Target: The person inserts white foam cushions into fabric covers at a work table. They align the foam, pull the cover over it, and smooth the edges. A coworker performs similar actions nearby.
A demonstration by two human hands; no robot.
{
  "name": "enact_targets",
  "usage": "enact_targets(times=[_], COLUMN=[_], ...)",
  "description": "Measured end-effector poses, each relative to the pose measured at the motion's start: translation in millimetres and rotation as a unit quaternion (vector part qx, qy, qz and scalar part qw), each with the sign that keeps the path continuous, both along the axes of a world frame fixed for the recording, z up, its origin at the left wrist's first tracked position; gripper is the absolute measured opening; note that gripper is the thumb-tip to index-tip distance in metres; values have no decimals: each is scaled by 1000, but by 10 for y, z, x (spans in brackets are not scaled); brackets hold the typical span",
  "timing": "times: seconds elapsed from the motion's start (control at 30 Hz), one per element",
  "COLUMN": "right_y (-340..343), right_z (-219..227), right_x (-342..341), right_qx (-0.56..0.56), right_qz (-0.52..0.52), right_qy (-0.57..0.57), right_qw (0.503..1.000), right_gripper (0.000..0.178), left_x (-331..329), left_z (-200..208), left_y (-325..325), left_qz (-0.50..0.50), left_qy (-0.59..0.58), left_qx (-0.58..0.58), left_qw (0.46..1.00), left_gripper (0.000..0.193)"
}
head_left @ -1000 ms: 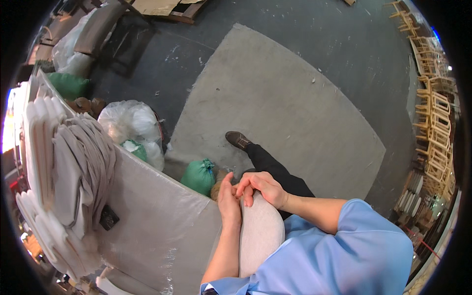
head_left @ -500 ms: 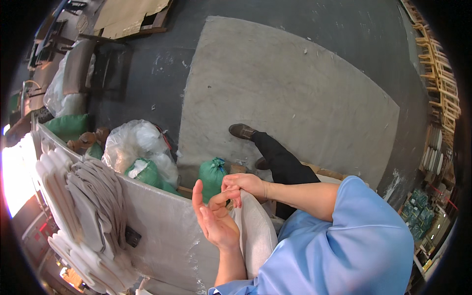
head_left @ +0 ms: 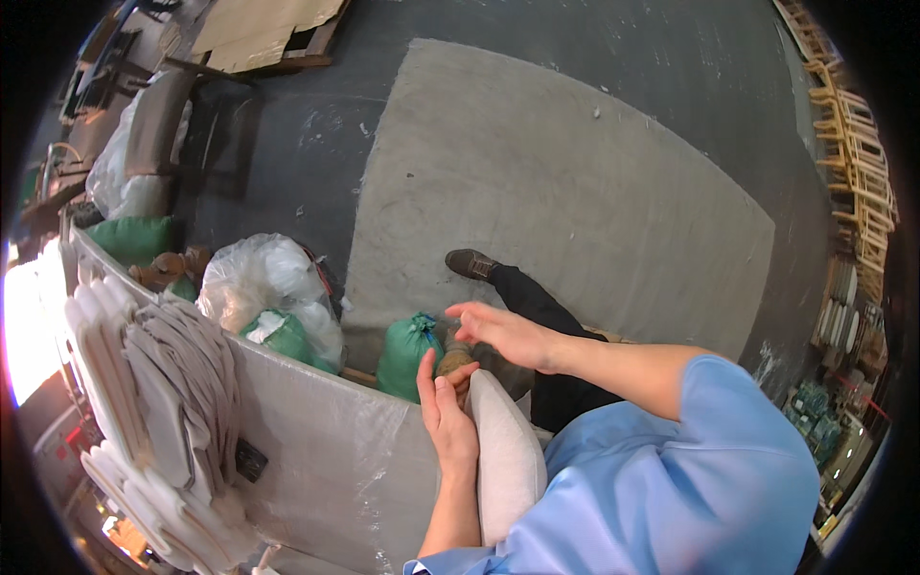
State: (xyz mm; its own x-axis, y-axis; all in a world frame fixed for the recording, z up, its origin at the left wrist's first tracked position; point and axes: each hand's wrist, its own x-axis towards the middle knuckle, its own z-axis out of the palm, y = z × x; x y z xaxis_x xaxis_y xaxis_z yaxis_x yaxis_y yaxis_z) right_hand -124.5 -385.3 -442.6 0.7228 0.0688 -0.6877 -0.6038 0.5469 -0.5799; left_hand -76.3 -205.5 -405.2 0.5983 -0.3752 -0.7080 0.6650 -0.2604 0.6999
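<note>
A pale padded cushion (head_left: 506, 470) stands on edge between my left forearm and my body. My left hand (head_left: 448, 414) is beside its far end, fingers extended and palm up; whether some fingers touch the cover is unclear. My right hand (head_left: 510, 335) hovers beyond that end, fingers stretched to the left, slightly blurred and apart from the cushion. Neither hand visibly grips anything. Just past my left fingertips sits a tied green sack (head_left: 407, 355) below the table edge.
On the left, a plastic-covered table (head_left: 316, 446) bears stacked white pads (head_left: 115, 355), grey fabric covers (head_left: 187, 374) and a small black object (head_left: 251, 461). Beyond it are a clear plastic bag (head_left: 264, 278) and a brown chair (head_left: 158, 125). Wooden frames (head_left: 853, 163) line the far right.
My hands were together at the cushion's far end and have separated. The right hand has lifted off and straightened its fingers. The left hand has shifted slightly right and down, against the cushion's side.
</note>
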Motion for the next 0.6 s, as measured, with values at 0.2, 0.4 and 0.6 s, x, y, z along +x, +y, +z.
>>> enact_targets(times=[0.2,0.4,0.6], right_y=[206,297,266], right_z=[405,167,166], right_x=[225,434,741], right_qx=[-129,-96,36], right_qz=[322,358,393], right_qy=[-63,37,207], right_qw=[936,928,895], right_gripper=[86,85,80], left_x=[-143,-133,-49], left_z=[-226,-245,-114], left_y=[103,110,24], left_qz=[167,213,230], left_qy=[-4,-165,-242], left_qx=[-43,58,70], left_qw=[985,961,940], left_gripper=[49,54,53])
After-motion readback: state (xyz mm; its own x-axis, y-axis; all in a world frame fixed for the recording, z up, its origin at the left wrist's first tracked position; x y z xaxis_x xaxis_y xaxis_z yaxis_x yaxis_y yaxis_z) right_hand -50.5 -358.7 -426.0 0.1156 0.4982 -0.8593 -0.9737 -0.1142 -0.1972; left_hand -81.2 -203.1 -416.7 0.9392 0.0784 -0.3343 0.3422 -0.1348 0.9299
